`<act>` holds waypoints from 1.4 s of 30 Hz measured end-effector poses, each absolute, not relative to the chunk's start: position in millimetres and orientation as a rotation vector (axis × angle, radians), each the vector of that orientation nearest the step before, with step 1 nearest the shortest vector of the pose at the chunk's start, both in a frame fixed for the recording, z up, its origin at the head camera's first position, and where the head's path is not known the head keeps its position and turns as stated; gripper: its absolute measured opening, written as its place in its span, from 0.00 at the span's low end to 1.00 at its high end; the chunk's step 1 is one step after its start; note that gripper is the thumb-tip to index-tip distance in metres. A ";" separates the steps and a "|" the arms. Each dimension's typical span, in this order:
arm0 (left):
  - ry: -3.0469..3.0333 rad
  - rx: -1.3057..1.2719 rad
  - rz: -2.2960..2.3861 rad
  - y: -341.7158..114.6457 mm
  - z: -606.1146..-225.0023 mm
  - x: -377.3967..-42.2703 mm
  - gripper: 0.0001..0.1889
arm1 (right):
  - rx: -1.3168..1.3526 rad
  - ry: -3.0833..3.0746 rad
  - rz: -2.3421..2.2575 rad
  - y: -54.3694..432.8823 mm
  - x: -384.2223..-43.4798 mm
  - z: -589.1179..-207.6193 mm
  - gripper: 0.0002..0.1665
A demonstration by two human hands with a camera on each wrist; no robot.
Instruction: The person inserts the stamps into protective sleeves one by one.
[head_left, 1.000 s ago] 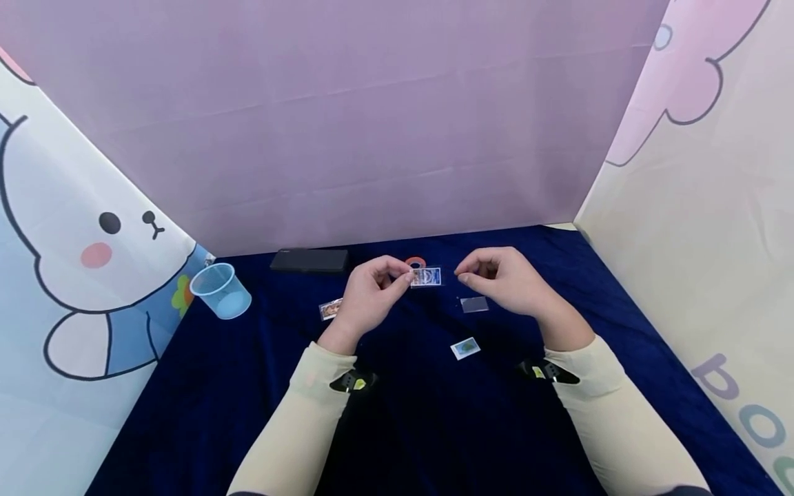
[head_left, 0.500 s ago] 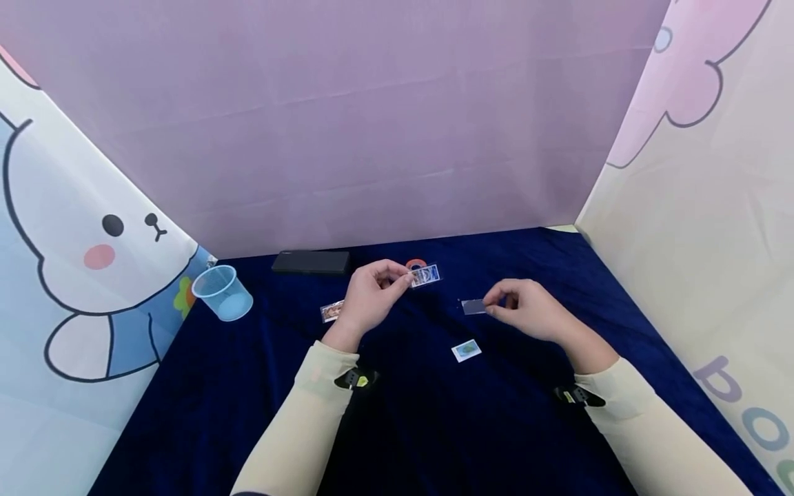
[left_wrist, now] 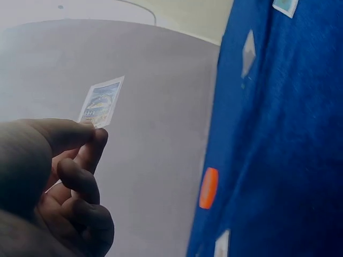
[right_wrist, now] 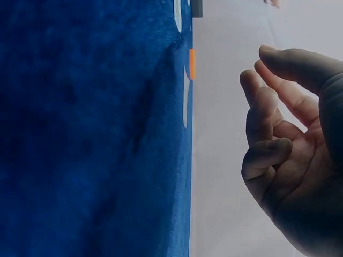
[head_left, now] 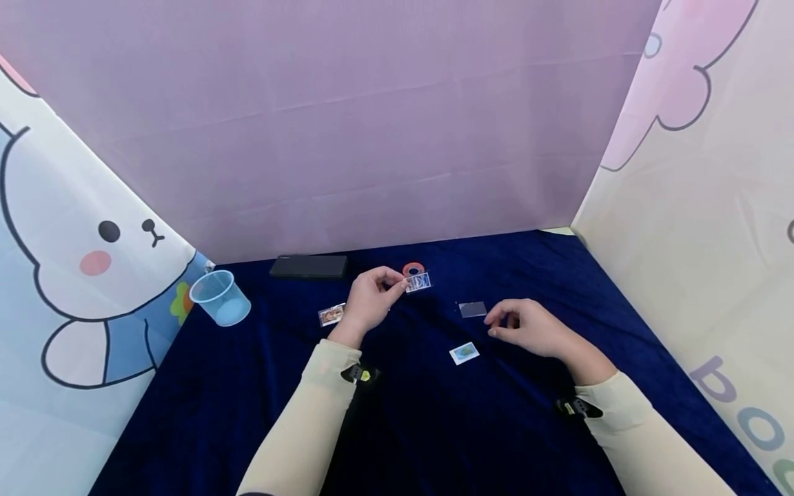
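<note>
My left hand pinches a small blue-and-white stamp in a clear sleeve by its left end, between thumb and forefinger. In the left wrist view the held stamp stands tilted above the fingertips, its white border showing. The right hand hovers with loosely bent fingers just right of a flat greyish clear sleeve. Nothing lies between its thumb and fingers in the right wrist view. Nearer the front lies a green-and-blue stamp with a white border. Beside the left wrist, a brownish stamp rests on the cloth.
An orange-red ring, like a tape roll, lies behind the held stamp. At the back left is a long black case, with a blue mesh-sided cup left of it. Dark blue cloth covers the table; printed panels enclose three sides.
The right hand has moved right and down from beside the held stamp, past the greyish sleeve. My left hand still pinches its stamp, now slightly lower and farther left.
</note>
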State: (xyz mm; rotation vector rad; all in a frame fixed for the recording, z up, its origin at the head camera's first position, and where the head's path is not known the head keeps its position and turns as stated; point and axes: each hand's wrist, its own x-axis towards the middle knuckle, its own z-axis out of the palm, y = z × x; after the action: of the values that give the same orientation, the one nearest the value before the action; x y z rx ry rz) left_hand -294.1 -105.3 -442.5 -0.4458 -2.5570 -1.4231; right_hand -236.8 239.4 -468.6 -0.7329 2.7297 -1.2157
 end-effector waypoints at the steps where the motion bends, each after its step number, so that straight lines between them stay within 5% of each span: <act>1: -2.561 -0.436 -1.418 -105.4 -445.0 -296.3 0.04 | -0.745 2.730 -1.206 238.7 -237.3 -469.8 0.09; 19: -2.697 -0.385 -1.421 -94.2 -484.9 -321.9 0.03 | -0.881 2.652 -1.041 234.2 -239.3 -480.3 0.09; 32: -2.898 -0.271 -1.239 -87.5 -493.1 -316.4 0.04 | -0.973 2.639 -0.727 220.4 -234.3 -475.9 0.29; 42: -2.967 -0.197 -1.080 -85.9 -499.8 -320.1 0.04 | -1.009 2.676 -0.661 214.8 -233.2 -476.3 0.22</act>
State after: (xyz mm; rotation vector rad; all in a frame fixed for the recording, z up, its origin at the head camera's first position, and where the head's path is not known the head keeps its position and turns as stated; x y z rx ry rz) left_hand -320.1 -85.9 -499.8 -0.1973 -2.9667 -1.0797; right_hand -233.2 214.8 -476.3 -1.0088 2.6765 -0.6611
